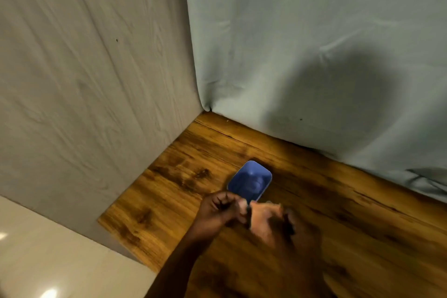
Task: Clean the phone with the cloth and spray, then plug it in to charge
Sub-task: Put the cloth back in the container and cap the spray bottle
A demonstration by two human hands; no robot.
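Phone (250,181), flat with round corners and a shiny blue face, is down on the streaky brown wooden table (362,225). Left hand (221,210) curls its fingers and pinches the phone's near end, at 6 o'clock. Right hand (273,222) is there too, but too blurry to tell its hold. Wrinkly grey cloth walls (314,31) stand at 12 and 9 o'clock. The table edge runs at 8 o'clock beside a shiny pale floor (60,249). Bare wood spreads at 3 o'clock.

No readable text or labels.
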